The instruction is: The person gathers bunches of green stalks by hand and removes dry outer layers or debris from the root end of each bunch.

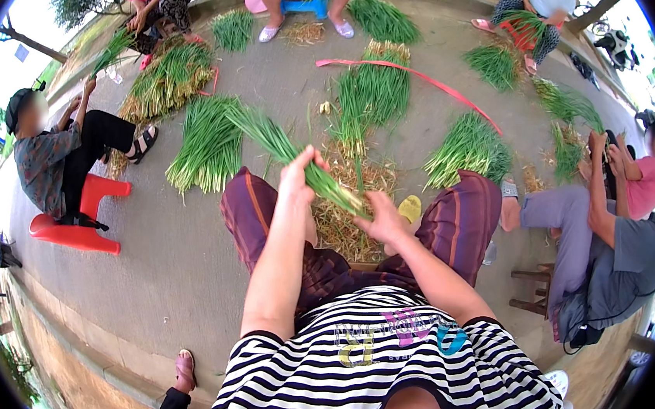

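Observation:
My left hand (301, 176) is closed around a bunch of long green garlic chives or similar stalks (269, 138), their green tips slanting up to the left. At the pale root end of that bunch is my right hand (382, 216), its fingers touching the stalks; their exact hold is unclear. Under both hands, between my knees, lies a heap of dry yellow-brown leaves (343, 229). Ahead of it a pile of green stalks (378, 92) rests on the pavement. Further piles stand at the left (207, 147) and at the right (472, 150).
A red ribbon (420, 75) lies across the central pile. Several people sit around with stalks, one at the right on a wooden stool (533, 290). A red plastic stool (82, 233) stands at the left. Behind me at the lower left is another person's foot (185, 370).

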Demonstrator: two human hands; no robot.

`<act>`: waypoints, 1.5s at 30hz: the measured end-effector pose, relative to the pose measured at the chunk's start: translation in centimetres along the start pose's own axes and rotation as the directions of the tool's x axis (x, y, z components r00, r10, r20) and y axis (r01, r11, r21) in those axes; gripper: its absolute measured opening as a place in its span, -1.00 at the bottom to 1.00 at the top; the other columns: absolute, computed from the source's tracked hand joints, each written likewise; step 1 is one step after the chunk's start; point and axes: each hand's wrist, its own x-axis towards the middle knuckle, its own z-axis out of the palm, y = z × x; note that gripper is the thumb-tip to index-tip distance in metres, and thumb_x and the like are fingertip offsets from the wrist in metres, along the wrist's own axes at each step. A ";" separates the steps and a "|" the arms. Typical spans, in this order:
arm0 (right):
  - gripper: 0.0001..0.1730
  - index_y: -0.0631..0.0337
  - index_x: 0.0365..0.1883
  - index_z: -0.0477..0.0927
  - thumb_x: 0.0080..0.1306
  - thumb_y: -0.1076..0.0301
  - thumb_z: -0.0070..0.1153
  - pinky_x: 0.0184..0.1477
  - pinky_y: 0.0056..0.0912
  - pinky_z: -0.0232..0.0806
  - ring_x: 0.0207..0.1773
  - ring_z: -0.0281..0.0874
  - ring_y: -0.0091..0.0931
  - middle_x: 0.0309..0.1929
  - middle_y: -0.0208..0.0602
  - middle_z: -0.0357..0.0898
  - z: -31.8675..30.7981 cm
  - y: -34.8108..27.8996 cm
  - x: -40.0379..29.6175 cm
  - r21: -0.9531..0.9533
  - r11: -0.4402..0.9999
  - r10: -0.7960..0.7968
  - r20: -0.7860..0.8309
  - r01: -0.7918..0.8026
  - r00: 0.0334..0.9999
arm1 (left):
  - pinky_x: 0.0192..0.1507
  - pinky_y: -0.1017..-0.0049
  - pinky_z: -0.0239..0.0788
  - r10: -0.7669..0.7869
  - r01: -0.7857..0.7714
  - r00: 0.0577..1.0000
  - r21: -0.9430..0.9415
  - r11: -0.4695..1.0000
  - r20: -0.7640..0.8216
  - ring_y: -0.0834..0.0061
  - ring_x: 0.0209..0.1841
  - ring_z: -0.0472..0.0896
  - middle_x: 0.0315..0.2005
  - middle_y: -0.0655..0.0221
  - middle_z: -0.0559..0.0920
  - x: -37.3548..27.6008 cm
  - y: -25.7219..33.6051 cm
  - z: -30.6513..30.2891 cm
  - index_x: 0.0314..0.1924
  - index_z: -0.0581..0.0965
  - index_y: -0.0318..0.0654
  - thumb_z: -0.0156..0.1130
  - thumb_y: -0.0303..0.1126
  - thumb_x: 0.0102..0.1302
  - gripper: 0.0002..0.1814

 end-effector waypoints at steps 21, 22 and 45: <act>-0.66 0.27 -0.20 0.62 0.22 0.20 0.02 0.01 -0.12 0.40 -0.08 0.58 -0.17 -0.20 0.05 0.61 12.9 15.3 2.2 -0.211 0.741 0.641 0.505 -0.638 0.578 | -0.09 0.36 0.43 0.239 -0.257 0.958 -0.104 0.961 -0.157 0.54 -0.46 0.49 -0.48 0.44 0.52 11.3 14.7 0.6 -0.29 0.47 -0.26 0.18 -0.38 0.34 -0.88; -0.65 0.30 -0.20 0.60 0.21 0.19 0.04 0.01 -0.12 0.40 -0.07 0.57 -0.16 -0.18 0.08 0.60 13.7 16.0 3.2 -0.208 0.748 0.632 0.512 -0.630 0.582 | -0.11 0.40 0.44 0.208 -0.221 0.971 -0.110 0.969 -0.115 0.56 -0.45 0.50 -0.47 0.45 0.53 11.5 14.7 2.2 -0.25 0.48 -0.28 0.18 -0.38 0.34 -0.87; -0.81 0.21 -0.25 0.48 0.27 0.28 0.05 -0.21 -0.36 0.46 -0.28 0.63 -0.49 -0.36 -0.30 0.64 12.8 16.2 7.6 0.487 0.035 0.697 0.614 -0.872 0.371 | -0.19 0.41 0.56 0.119 -0.086 0.984 0.224 0.971 -0.136 0.52 -0.36 0.62 -0.33 0.30 0.63 9.3 13.3 5.3 -0.06 0.49 -0.33 0.26 -0.51 0.24 -0.72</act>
